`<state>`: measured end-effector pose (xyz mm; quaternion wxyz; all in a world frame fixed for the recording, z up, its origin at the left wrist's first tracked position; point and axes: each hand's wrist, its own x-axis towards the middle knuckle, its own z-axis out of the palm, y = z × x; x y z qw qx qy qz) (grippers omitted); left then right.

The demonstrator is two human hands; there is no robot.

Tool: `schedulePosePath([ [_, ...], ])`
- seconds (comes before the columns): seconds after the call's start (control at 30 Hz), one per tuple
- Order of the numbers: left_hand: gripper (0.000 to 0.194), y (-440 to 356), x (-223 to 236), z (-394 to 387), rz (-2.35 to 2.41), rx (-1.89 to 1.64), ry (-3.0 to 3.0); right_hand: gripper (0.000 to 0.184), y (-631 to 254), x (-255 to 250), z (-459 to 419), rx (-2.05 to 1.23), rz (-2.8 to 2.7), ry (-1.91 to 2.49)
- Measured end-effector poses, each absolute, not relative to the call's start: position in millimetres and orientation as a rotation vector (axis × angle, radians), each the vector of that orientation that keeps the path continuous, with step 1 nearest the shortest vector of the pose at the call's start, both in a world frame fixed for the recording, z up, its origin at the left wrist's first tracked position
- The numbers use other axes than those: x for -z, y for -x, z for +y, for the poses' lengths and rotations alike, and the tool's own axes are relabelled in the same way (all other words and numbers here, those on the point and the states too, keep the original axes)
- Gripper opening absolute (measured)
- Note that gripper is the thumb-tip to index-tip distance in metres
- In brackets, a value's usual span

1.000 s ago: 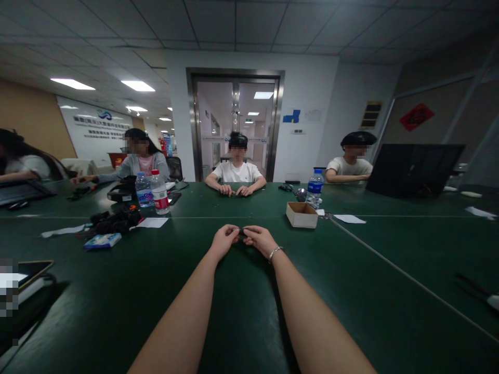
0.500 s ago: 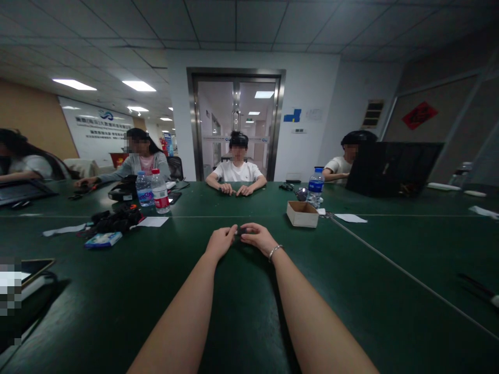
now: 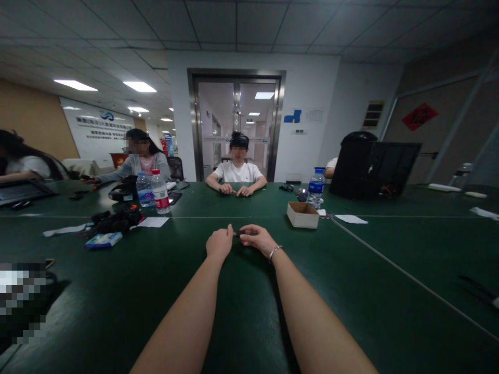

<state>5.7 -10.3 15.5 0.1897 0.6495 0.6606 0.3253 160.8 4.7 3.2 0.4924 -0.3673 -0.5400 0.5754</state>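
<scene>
My right hand pinches a small dark slim object between thumb and fingers, just above the green table. Its exact kind is too small and dark to tell. Close on the other side, my left hand is closed at the object's left end, its thumb raised and its fingers curled out of sight behind the palm. Whether the left fingers grip that end is hidden. A silver bracelet circles my right wrist.
An open cardboard box and a water bottle stand right of my hands. Two bottles, black gear and a blue-white packet lie left. A person sits opposite; a black backpack stands far right.
My left thumb has lifted and the left hand has shifted slightly left, showing more of the dark object. The right hand barely moved. At far right, the person has moved behind the backpack.
</scene>
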Motion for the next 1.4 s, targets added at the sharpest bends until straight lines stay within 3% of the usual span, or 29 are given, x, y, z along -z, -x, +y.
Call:
schedulePosePath([
  [0.3,0.054,-13,-25,-12,2.013,-0.747,-1.743,0.041,-162,4,10,-1.337,-1.343,0.888],
  [0.7,0.052,-17,-30,-15,2.032,-0.712,-1.67,0.037,-163,4,12,-1.281,-1.383,0.941],
  [1.17,0.057,-9,-18,-9,1.766,-0.916,-1.79,0.033,-162,-4,5,-1.454,-1.248,0.867],
  [1.4,0.044,-6,5,9,1.423,-1.17,-1.91,0.027,-164,-3,7,-1.503,-1.111,0.86],
])
